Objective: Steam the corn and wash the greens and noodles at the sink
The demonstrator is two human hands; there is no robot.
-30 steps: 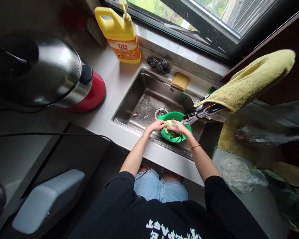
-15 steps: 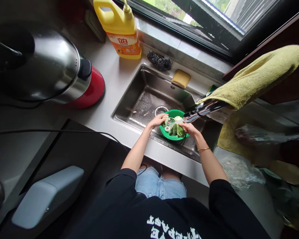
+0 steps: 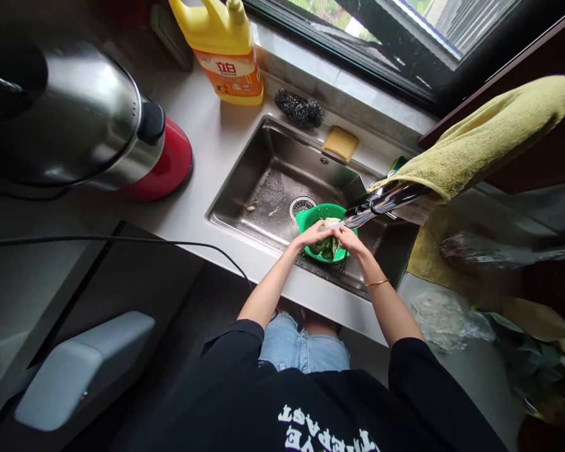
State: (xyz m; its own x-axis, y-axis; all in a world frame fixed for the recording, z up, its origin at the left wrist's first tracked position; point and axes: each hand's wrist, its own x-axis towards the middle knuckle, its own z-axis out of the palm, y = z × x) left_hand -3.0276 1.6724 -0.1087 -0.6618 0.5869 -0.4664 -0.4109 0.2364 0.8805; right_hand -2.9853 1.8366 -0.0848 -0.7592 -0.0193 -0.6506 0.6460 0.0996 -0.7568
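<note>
Both hands are together over a green plastic colander (image 3: 334, 208) in the right part of the metal sink. My left hand (image 3: 313, 234) and my right hand (image 3: 348, 239) are closed around leafy greens (image 3: 328, 249) with pale stalks. The dark leaves hang below my fingers, inside the colander's rim. Just above my right hand is the mouth of a chrome faucet (image 3: 379, 204). More pale stalk shows behind my fingers, though my hands hide much of it.
A yellow cloth (image 3: 499, 135) drapes over the faucet. Behind the sink (image 3: 263, 157) lie a steel scourer (image 3: 298, 108) and a yellow sponge (image 3: 340, 143). A yellow detergent jug (image 3: 230, 63) and a red-based appliance (image 3: 164, 163) stand left. Plastic bags (image 3: 445, 317) lie right.
My left hand has moved right, toward my right hand, and the two now meet over the greens. The leaves between them are more covered. The view has shifted slightly.
</note>
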